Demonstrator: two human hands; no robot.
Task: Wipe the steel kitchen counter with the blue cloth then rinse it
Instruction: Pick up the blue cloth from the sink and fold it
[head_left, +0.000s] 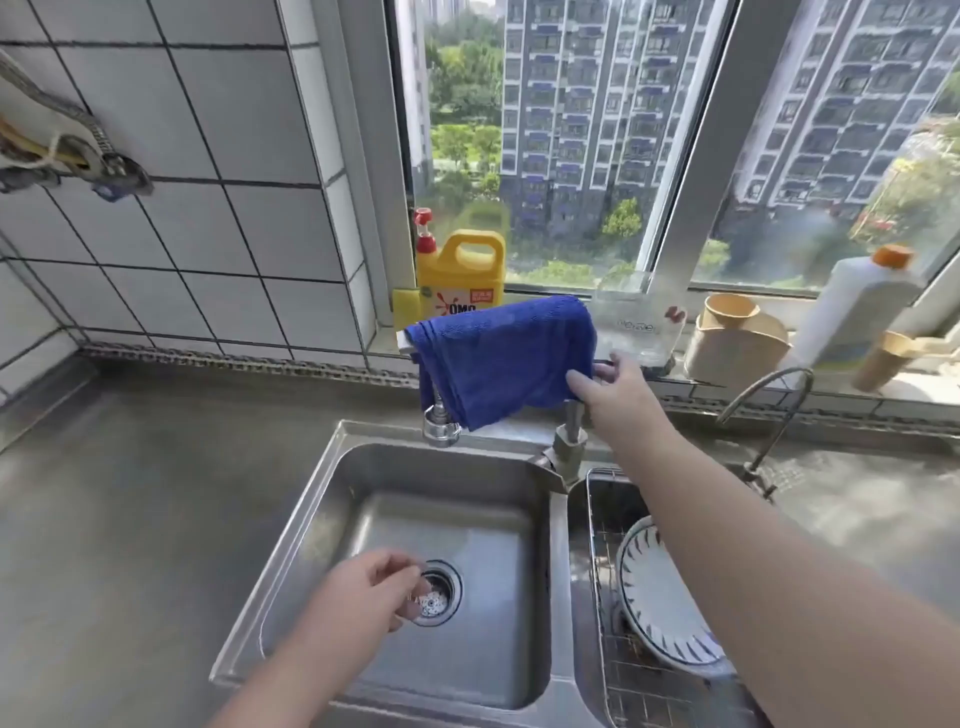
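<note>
Blue cloth (501, 353) hangs draped over the faucet (441, 415) at the back edge of the sink (332, 467). Right hand (615, 387) reaches to the cloth's right edge, fingers touching it; pinch or not, cannot tell. Left hand (363, 587) hovers over the left basin near the drain (434, 595), fingers loosely curled, holding nothing. Steel counter (130, 493) lies left of the sink.

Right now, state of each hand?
Left hand: loosely curled over the sink, holding nothing.
Right hand: pinching the blue cloth hanging on the tap.
</note>
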